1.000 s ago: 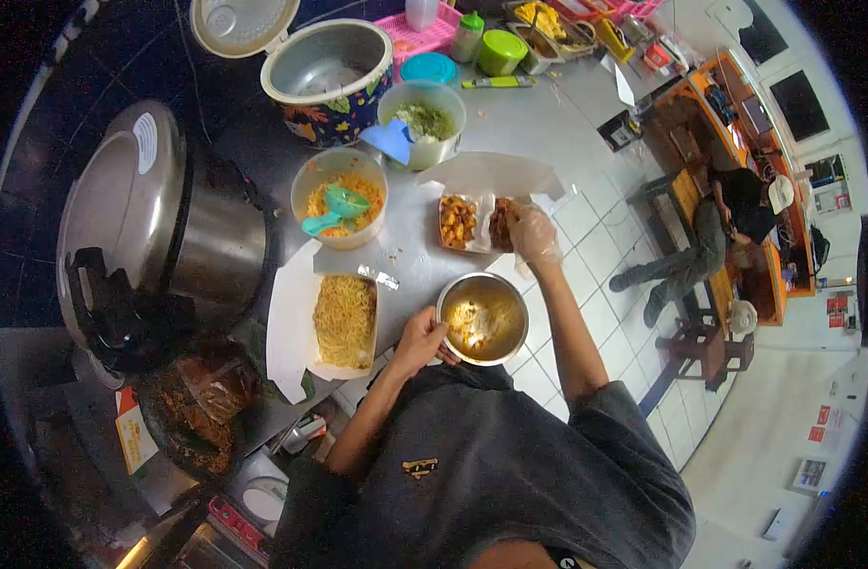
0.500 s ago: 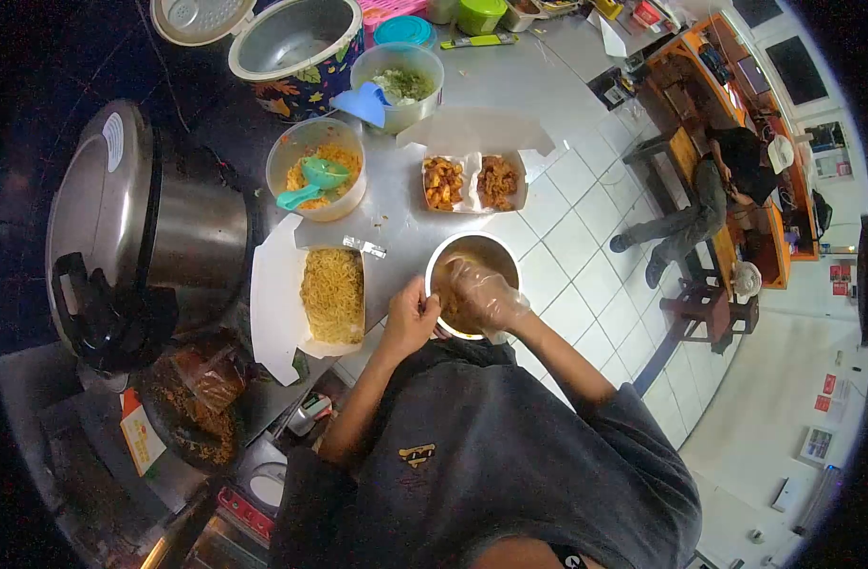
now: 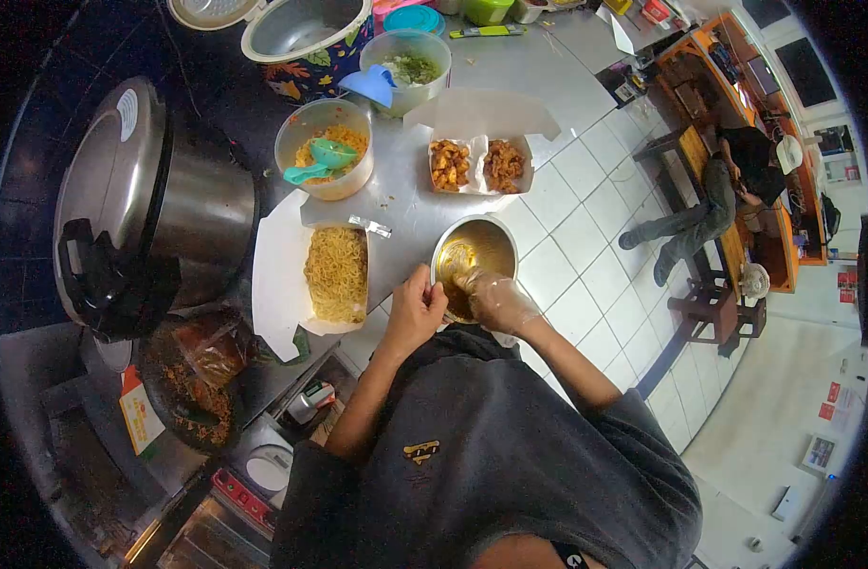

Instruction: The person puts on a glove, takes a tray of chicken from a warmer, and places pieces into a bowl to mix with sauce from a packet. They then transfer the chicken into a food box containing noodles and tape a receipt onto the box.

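I think I am at the part where I scoop or mix by hand inside my metal bowl. The next move seems to call for a steady bowl and a gentle hand.

The shiny surface spreads out past the bowl. A big silver cooker stands well to the left of the bowl. A leafy tub is far past the bowl, to the left. Nearer, left of the bowl, is the open noodle box. A smaller box with two piles of brown food is just past the bowl.

The bowl is close in front of me. My left hand sits between the bowl and the noodle box, so it may get in the way there. Its fingers pinch the bowl's rim. My right hand is gloved and reaches inside the bowl. I can't tell if those fingers are wide, narrow or holding food.
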Action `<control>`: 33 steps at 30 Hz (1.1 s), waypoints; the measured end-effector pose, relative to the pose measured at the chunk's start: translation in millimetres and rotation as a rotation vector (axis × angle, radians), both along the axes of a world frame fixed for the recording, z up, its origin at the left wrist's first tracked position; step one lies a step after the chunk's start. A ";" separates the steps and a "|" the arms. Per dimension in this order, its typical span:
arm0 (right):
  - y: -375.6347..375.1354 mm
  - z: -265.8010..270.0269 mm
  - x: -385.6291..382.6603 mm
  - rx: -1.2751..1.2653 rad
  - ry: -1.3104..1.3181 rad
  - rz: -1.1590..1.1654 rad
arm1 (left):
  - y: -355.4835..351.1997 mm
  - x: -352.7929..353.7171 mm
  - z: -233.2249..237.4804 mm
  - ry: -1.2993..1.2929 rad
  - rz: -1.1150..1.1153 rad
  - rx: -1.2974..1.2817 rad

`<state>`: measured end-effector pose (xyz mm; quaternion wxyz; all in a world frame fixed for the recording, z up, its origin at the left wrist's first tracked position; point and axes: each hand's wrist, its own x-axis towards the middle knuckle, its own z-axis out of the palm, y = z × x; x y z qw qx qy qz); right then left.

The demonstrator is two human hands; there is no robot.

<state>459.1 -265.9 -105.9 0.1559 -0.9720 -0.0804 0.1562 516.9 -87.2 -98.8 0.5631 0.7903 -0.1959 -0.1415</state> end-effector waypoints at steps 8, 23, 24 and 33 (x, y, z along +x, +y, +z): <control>-9.5 -12.0 3.4 0.761 0.492 -0.322 | -8.7 1.9 -15.2 0.235 0.015 -0.034; -60.1 -22.1 1.8 1.666 0.489 -0.529 | 4.1 15.7 -42.6 0.846 -0.171 -0.207; -65.2 -9.1 13.1 1.721 0.399 -0.528 | 5.5 14.9 -41.5 0.831 -0.171 -0.212; -130.9 3.3 128.1 0.433 -0.426 -0.774 | 11.4 1.3 -44.8 0.789 -0.168 -0.223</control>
